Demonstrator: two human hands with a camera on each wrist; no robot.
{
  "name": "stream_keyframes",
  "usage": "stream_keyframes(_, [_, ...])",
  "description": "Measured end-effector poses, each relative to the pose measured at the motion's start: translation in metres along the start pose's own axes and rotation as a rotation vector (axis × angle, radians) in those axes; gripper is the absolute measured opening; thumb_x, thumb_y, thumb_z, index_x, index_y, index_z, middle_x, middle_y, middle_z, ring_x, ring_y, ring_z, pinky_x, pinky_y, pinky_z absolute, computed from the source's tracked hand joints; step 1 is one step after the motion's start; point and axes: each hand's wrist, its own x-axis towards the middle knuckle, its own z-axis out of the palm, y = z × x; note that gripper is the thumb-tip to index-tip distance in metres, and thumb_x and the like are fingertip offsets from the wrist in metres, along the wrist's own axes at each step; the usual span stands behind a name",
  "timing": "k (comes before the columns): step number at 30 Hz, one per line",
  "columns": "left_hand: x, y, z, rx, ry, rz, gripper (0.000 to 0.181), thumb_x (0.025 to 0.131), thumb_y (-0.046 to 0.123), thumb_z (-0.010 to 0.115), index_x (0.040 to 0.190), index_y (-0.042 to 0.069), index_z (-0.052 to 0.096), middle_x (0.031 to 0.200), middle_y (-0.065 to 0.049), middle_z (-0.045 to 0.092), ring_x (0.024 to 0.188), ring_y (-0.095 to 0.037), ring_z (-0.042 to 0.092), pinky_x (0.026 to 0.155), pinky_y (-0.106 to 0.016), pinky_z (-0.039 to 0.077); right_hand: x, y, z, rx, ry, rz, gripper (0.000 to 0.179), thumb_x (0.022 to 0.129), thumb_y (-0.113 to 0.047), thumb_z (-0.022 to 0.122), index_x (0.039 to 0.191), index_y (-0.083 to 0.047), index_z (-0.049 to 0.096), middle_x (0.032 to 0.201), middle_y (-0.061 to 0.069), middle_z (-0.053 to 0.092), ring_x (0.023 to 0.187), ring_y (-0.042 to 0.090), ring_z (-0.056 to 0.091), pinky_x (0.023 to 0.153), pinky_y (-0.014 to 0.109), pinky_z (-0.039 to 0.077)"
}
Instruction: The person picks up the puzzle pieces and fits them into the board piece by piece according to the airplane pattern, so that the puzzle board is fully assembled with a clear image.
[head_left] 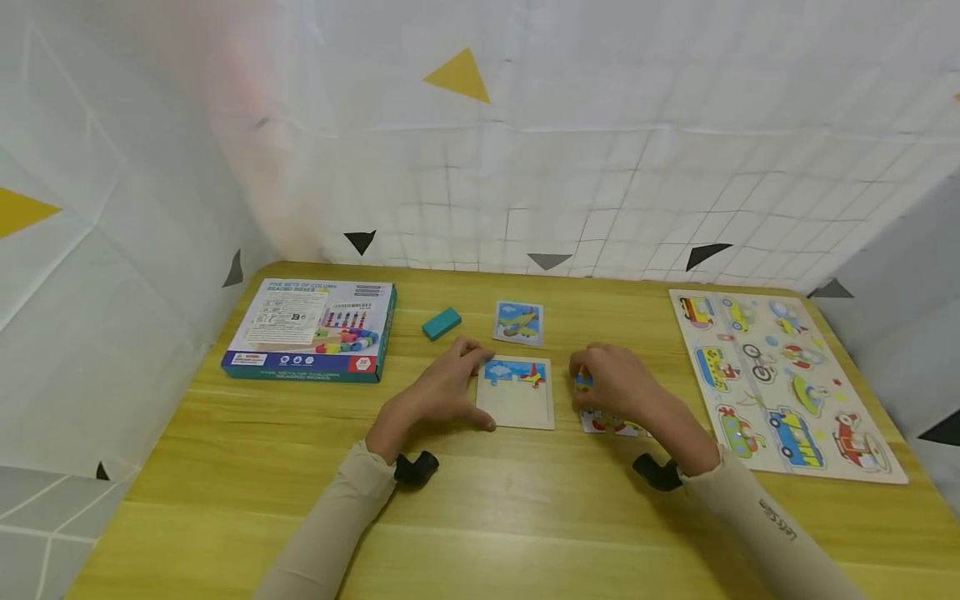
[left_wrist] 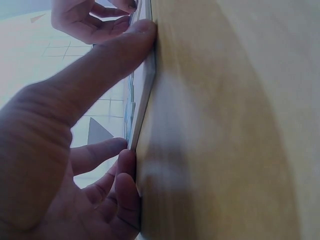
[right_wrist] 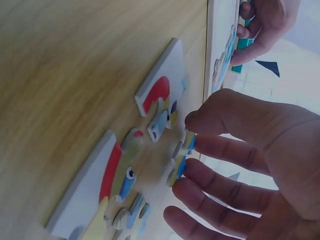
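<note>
My left hand [head_left: 442,387] holds the left side of a small square puzzle tray [head_left: 517,410], thumb at the near corner and fingers at the far one. Joined pieces of blue sky and a red-and-yellow plane tail [head_left: 510,372] fill the tray's upper strip; its lower part is bare wood. To the right, my right hand [head_left: 618,385] pinches a blue-and-yellow jigsaw piece [right_wrist: 181,159] low over the table, partly hidden by the fingers. Loose jigsaw pieces [head_left: 606,422] with red, white and blue print lie beside that hand, and a white-and-red one [right_wrist: 162,85] shows in the right wrist view.
Behind the tray lies a picture card of a yellow plane [head_left: 518,323]. A teal block [head_left: 441,323] is left of the card. A boxed bead set [head_left: 300,333] occupies the table's left, a large vehicle puzzle board [head_left: 761,400] its right. White sheeting [head_left: 570,183] hangs behind the table.
</note>
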Motion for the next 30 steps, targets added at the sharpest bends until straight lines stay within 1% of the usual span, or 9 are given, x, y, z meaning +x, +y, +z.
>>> stream_keyframes(6, [0.000, 0.000, 0.001, 0.006, 0.001, -0.005, 0.107, 0.064, 0.046, 0.094, 0.153, 0.016, 0.041, 0.147, -0.004, 0.033, 0.121, -0.019, 0.046, 0.107, -0.039, 0.039, 0.001, -0.002, 0.000, 0.000, 0.023, -0.022, 0.031, 0.074, -0.018, 0.086, 0.099, -0.006, 0.073, 0.089, 0.006, 0.063, 0.076, 0.020, 0.058, 0.067, 0.040, 0.051])
stream_keyframes(13, [0.000, 0.001, 0.001, 0.003, 0.003, -0.012, 0.107, 0.064, 0.046, 0.094, 0.152, 0.017, 0.042, 0.148, -0.003, 0.033, 0.121, -0.019, 0.046, 0.107, -0.040, 0.039, 0.001, -0.011, 0.001, -0.015, 0.048, -0.057, 0.031, 0.075, -0.019, 0.086, 0.100, -0.006, 0.073, 0.090, 0.006, 0.063, 0.078, 0.020, 0.058, 0.069, 0.040, 0.051])
stream_keyframes(19, [0.000, 0.002, 0.000, 0.002, 0.004, -0.006, 0.106, 0.064, 0.045, 0.094, 0.152, 0.017, 0.042, 0.148, -0.004, 0.033, 0.122, -0.020, 0.046, 0.107, -0.041, 0.040, 0.004, -0.019, 0.003, -0.030, 0.071, -0.106, 0.028, 0.074, -0.017, 0.085, 0.097, -0.007, 0.073, 0.088, 0.005, 0.063, 0.076, 0.019, 0.058, 0.066, 0.037, 0.051])
stream_keyframes(27, [0.001, 0.000, 0.001, 0.012, 0.004, -0.002, 0.106, 0.064, 0.047, 0.094, 0.152, 0.017, 0.042, 0.148, -0.004, 0.034, 0.124, -0.019, 0.045, 0.107, -0.040, 0.039, 0.011, -0.032, 0.007, -0.021, 0.068, -0.143, 0.027, 0.074, -0.014, 0.086, 0.097, -0.008, 0.075, 0.087, 0.004, 0.063, 0.069, 0.016, 0.052, 0.062, 0.032, 0.047])
stream_keyframes(30, [0.001, 0.000, 0.001, 0.008, 0.003, -0.005, 0.107, 0.064, 0.046, 0.094, 0.152, 0.016, 0.042, 0.147, -0.003, 0.034, 0.123, -0.019, 0.045, 0.106, -0.039, 0.040, 0.014, -0.035, 0.009, -0.016, 0.072, -0.167, 0.026, 0.074, -0.013, 0.085, 0.097, -0.008, 0.075, 0.088, 0.004, 0.064, 0.070, 0.015, 0.053, 0.062, 0.032, 0.048])
